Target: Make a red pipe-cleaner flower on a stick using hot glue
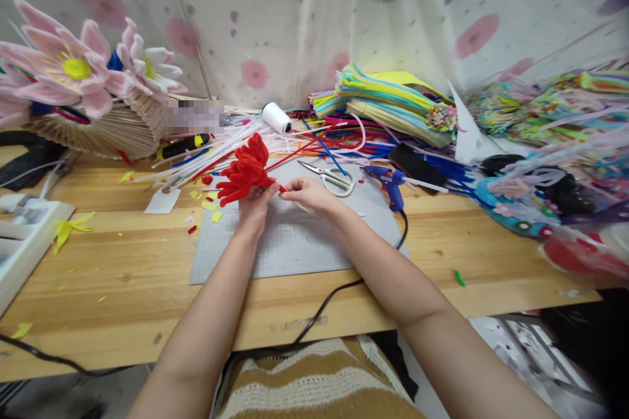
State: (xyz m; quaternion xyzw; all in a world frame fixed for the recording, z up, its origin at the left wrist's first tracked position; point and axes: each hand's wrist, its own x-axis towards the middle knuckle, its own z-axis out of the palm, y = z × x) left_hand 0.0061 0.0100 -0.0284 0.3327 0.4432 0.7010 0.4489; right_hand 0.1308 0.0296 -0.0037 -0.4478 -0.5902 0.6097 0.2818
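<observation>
My left hand [255, 201] is closed round the base of a red pipe-cleaner flower [246, 170], held just above the grey cutting mat [295, 242]. My right hand [309, 194] pinches a red pipe-cleaner strand [299, 152] close to the flower's base; the strand runs up and to the right toward the pile behind. Both hands almost touch over the mat's far edge.
White-handled scissors [331, 177] and a blue glue gun [388, 184] lie right of my hands, its cord [324, 304] trailing off the table's front. Bundles of pipe cleaners [393, 101], a white thread spool [276, 117], pink flowers [73, 69] and a power strip [24, 236] surround the wooden table [122, 275].
</observation>
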